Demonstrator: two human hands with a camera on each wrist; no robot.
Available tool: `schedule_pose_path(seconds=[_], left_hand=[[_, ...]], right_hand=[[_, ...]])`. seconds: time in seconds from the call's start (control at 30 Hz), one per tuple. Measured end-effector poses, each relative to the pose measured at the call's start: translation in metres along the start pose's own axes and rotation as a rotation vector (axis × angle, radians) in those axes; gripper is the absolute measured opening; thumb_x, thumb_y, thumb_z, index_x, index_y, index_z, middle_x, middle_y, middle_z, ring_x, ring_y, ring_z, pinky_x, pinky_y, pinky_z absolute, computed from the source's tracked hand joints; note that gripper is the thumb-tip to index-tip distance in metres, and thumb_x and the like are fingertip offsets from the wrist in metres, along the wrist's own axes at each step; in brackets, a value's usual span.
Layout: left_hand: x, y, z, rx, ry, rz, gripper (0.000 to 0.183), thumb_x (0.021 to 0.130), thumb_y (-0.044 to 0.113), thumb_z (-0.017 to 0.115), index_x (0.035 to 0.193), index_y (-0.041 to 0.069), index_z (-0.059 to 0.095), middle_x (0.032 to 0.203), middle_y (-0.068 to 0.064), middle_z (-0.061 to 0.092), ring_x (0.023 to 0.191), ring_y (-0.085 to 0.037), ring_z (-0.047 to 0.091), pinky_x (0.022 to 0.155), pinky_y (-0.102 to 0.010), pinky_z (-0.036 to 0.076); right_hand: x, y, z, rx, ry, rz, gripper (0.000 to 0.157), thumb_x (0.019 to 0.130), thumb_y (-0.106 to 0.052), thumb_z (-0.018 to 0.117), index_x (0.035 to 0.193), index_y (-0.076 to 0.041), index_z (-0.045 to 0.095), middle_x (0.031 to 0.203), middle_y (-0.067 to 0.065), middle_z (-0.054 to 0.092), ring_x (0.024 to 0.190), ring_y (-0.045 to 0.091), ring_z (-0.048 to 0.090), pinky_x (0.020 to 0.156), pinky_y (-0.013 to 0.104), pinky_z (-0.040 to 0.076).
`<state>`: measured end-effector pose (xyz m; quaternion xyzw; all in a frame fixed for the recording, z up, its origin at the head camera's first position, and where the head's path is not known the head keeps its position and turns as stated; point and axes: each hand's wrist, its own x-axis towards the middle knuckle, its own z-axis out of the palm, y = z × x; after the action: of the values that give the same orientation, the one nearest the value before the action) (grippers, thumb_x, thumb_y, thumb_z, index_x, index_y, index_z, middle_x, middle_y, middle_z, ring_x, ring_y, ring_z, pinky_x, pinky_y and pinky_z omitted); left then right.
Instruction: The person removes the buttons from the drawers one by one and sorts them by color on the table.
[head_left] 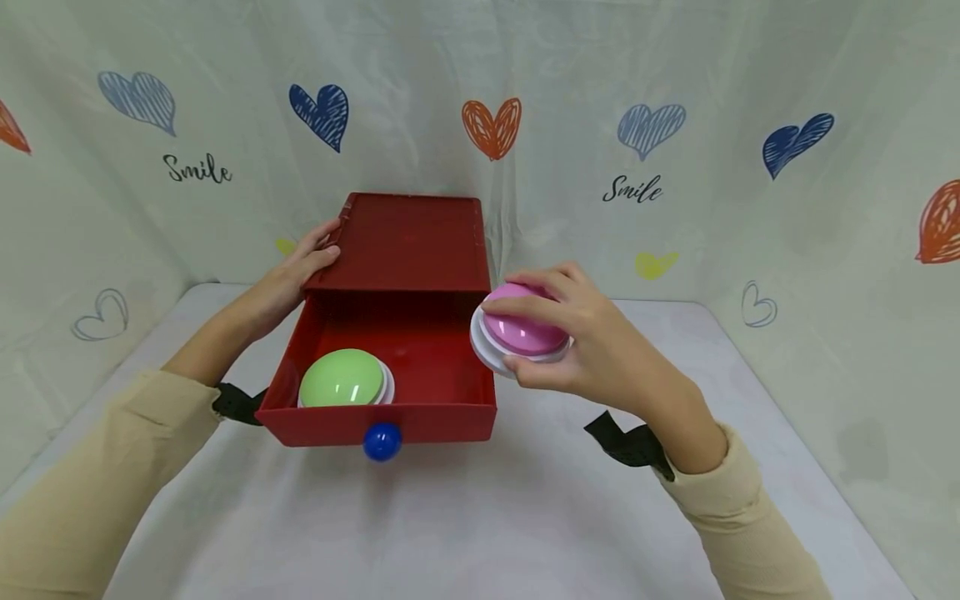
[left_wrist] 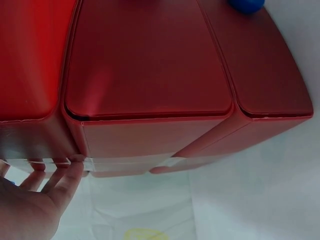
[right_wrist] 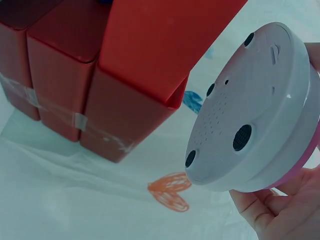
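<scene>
A red drawer cabinet [head_left: 411,242] stands on the table with its top drawer [head_left: 431,346] pulled out. In that drawer, at the front left, sits a green push button [head_left: 341,377] on a white base. My right hand [head_left: 588,337] grips a pink push button [head_left: 525,321] by its edges, just beyond the drawer's right wall. In the right wrist view the white underside [right_wrist: 240,110] shows dark round pads and small holes. My left hand [head_left: 296,271] rests against the cabinet's left side, and its extended fingers [left_wrist: 67,185] touch that side in the left wrist view.
A blue ball knob [head_left: 382,442] sticks out from the drawer front. Clear tape [left_wrist: 130,164] runs along the cabinet's side across the stacked drawers. Behind the white table [head_left: 450,533] hangs a pale curtain [head_left: 562,75] with printed hearts. Black straps hang from both wrists.
</scene>
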<state>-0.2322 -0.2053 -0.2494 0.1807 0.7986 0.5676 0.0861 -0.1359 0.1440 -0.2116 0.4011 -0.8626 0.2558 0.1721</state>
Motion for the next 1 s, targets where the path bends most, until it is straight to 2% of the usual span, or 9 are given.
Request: schedule_pose_path(seconds=[0.37,0.57,1.0], left_hand=[[0.002,0.0,-0.001,0.015,0.01,-0.01,0.062,0.098,0.038,0.031,0.15,0.025,-0.001,0.157,-0.007,0.0,0.139,-0.032,0.01,0.111,-0.06,0.013],[0.001,0.0,-0.001,0.017,0.01,-0.012,0.063,0.098,0.038,0.031,0.15,0.025,-0.001,0.157,-0.007,0.0,0.14,-0.032,0.009,0.111,-0.06,0.013],[0.002,0.001,0.0,0.012,0.013,-0.016,0.063,0.098,0.039,0.032,0.15,0.026,-0.001,0.157,-0.006,0.0,0.14,-0.031,0.008,0.111,-0.059,0.012]], right_hand=[[-0.02,0.019,0.005,-0.005,0.07,0.076,0.046,0.073,-0.015,0.074,0.118,-0.021,0.065,0.127,0.004,0.053,0.115,0.017,0.042,0.076,0.034,0.055],[-0.028,0.032,0.015,-0.029,0.123,0.072,0.042,0.073,-0.015,0.074,0.114,-0.021,0.066,0.124,0.005,0.054,0.114,0.018,0.043,0.078,0.036,0.053],[-0.04,0.059,0.044,-0.053,0.093,0.161,0.042,0.074,-0.02,0.077,0.115,-0.019,0.066,0.129,0.01,0.05,0.118,0.024,0.041,0.083,0.041,0.052]])
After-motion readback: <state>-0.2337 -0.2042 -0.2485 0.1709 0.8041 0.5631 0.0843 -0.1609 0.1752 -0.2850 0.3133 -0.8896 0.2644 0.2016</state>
